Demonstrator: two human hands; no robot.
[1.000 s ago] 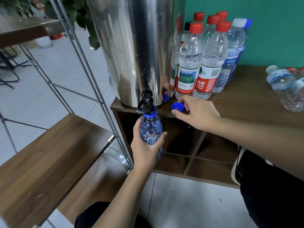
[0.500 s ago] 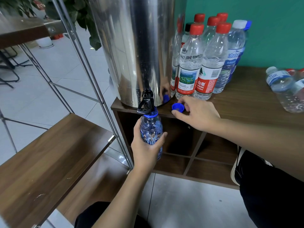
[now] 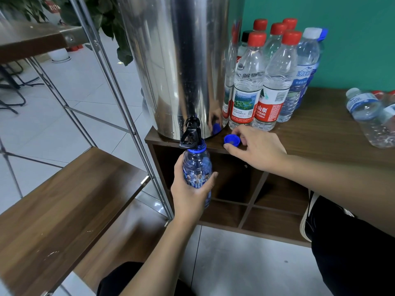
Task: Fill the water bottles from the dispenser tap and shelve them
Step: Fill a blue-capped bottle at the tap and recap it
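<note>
A tall steel dispenser (image 3: 181, 65) stands on the left end of a wooden cabinet (image 3: 320, 142). Its black tap (image 3: 191, 133) hangs over the cabinet's front edge. My left hand (image 3: 192, 193) grips a small blue bottle (image 3: 197, 167), uncapped, with its mouth right under the tap. My right hand (image 3: 254, 150) rests on the cabinet top, thumb and fingers around a blue cap (image 3: 232, 140) that lies open side up. Several capped bottles (image 3: 263, 82) stand behind that hand.
Two clear bottles (image 3: 372, 118) lie on their sides at the cabinet's right. Open cubbies (image 3: 235, 189) sit below the top. A metal-framed rack with wooden shelves (image 3: 64, 199) stands to the left, its poles (image 3: 119, 99) close to the dispenser. A potted plant (image 3: 102, 16) is behind.
</note>
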